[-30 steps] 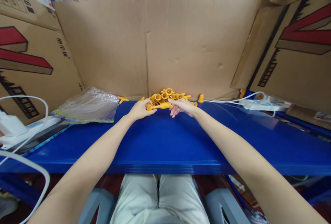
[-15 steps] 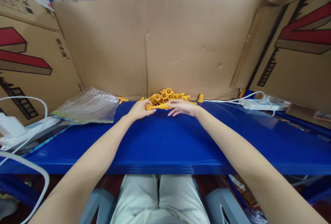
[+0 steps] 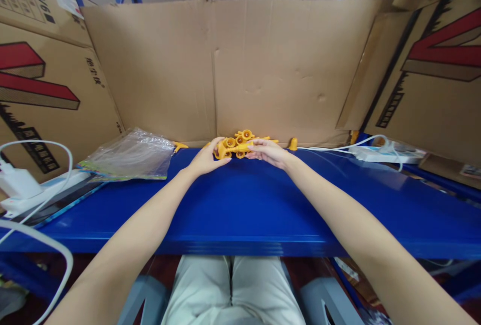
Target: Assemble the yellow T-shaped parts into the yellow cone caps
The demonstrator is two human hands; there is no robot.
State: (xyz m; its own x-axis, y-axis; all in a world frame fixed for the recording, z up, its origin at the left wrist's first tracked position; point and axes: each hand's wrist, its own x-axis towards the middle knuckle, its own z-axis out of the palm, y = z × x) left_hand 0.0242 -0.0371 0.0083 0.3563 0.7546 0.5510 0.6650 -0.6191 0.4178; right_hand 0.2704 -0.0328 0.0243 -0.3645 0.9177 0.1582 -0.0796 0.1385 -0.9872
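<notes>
Between my two hands lies a long yellow plastic piece [image 3: 236,148] with a thicker left end and a narrow middle; its exact kind is too small to tell. My left hand [image 3: 206,159] is closed around its left end, thumb in front. My right hand [image 3: 269,152] pinches the right end with thumb and fingertips. Just behind them, against the cardboard, is a pile of similar yellow plastic pieces [image 3: 246,135] with round, cup-shaped ends facing me. My hands hide part of the pile.
A yellow cap-shaped piece [image 3: 293,143] stands to the right, and a T-shaped yellow piece [image 3: 181,145] lies left. Clear plastic bags [image 3: 130,157] rest on the blue table [image 3: 248,210]. White power strips [image 3: 387,153] with cables sit at both sides. Cardboard [image 3: 285,64] walls the back.
The yellow piece has tilted, its right end now raised. My right hand has closed more on that end, where its fingers were looser before. The pile behind looks lower on the right.
</notes>
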